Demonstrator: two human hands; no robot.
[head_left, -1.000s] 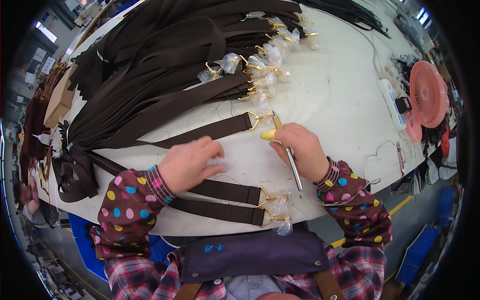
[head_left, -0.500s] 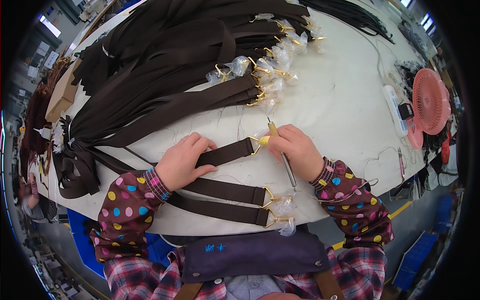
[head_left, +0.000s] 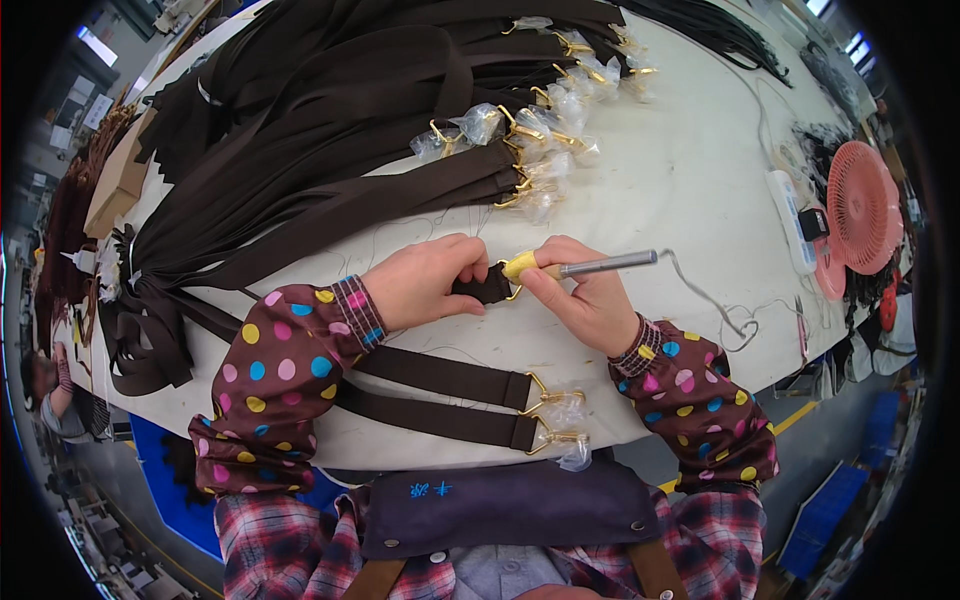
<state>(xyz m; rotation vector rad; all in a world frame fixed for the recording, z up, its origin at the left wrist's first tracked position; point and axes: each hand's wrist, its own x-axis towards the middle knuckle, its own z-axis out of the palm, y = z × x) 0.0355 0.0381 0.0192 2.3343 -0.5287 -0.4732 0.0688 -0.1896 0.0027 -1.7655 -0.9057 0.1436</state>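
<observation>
1. The left hand (head_left: 425, 283) pinched the short strap end (head_left: 487, 288) between thumb and fingers, the rest of that strap being hidden beneath the hand
2. The right hand (head_left: 588, 300) grasped a silver pen-shaped tool (head_left: 610, 264), whose back end pointed right and trailed a thin grey cord (head_left: 697, 290); its working tip could not be made out
3. A yellow finger cover (head_left: 519, 265) on the right hand lay against the gold ring (head_left: 514, 291) of the pinched strap, so that ring and strap end sat between the two hands
4. Nearer the body, an upper strap (head_left: 445, 378) and a lower strap (head_left: 450, 420) lay side by side on the white table (head_left: 690, 190), with gold clasps partly wrapped in clear plastic at their right ends
5. Beyond the hands spread a large bundle of dark brown straps (head_left: 300, 180); a pink fan (head_left: 862, 207) and a white power strip (head_left: 788, 215) stood at the table's right side
</observation>
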